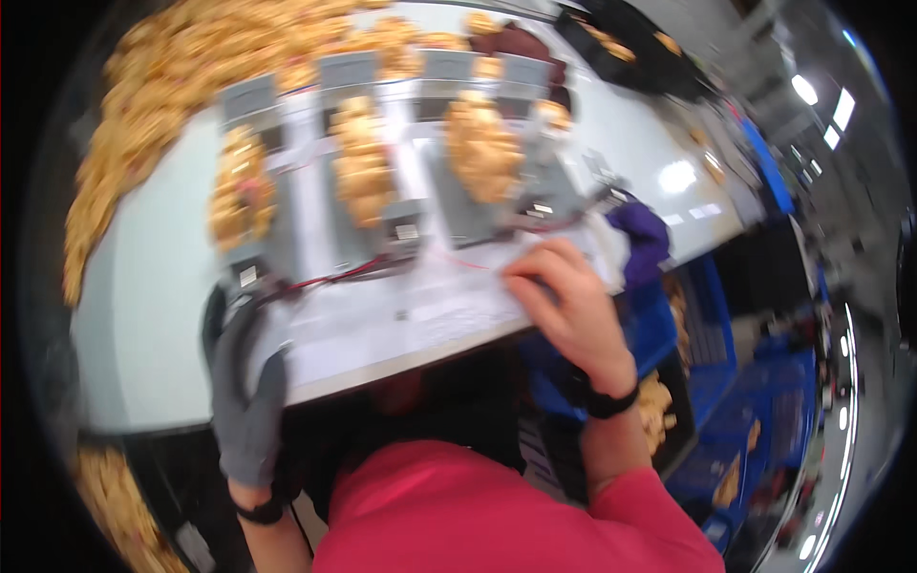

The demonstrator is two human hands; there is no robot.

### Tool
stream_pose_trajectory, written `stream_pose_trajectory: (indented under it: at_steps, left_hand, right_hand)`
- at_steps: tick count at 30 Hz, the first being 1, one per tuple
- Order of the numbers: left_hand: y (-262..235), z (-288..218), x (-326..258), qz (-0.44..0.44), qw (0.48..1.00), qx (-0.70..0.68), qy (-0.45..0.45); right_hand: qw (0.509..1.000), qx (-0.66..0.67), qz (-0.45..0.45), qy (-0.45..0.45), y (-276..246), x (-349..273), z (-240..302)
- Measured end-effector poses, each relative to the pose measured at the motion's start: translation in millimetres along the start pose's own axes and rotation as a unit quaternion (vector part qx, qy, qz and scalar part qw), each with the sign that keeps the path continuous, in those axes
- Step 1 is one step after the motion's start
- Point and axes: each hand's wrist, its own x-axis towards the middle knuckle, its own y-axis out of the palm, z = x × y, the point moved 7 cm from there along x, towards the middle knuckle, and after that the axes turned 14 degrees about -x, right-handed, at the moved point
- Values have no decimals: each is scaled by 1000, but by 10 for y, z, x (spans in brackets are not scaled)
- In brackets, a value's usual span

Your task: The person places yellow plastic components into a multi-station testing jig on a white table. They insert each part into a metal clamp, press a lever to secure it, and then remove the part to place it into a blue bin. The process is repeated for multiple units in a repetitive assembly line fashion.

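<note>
Three grey fixtures stand in a row on the table, each holding a lumpy golden-yellow piece: a left one (244, 191), a middle one (363, 167) and a right one (482, 148). My left hand (246, 392), in a grey glove, lies open by the front end of the left fixture, thumb apart from the fingers. Red and dark wires (330, 278) run from there to a small grey block (402, 229) at the middle fixture. My bare right hand (571, 304) is closed in a pinch, before the right fixture. A thin red wire (468, 263) reaches its fingertips; motion blurs the grip.
Many more golden pieces (153, 105) are heaped along the table's far left. White paper sheets (382, 329) lie under the fixtures. A purple cloth (642, 237) sits at the right edge. Blue crates (735, 420) stand below on the right, a black tray (630, 48) at the back.
</note>
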Motion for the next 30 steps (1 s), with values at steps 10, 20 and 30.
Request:
stream_pose_trajectory:
  at_steps: [10, 20, 30]
  left_hand:
    - [-84, 160, -182, -82, 995, 29, 39]
    - [-143, 232, -107, -50, 996, 65, 38]
    - [-241, 363, -57, 12, 991, 110, 77]
  right_hand:
    - [995, 26, -57, -83, -15, -7, -40]
    - [995, 34, -49, -82, -21, -14, -50]
    - [993, 16, -88, -76, 28, -11, -34]
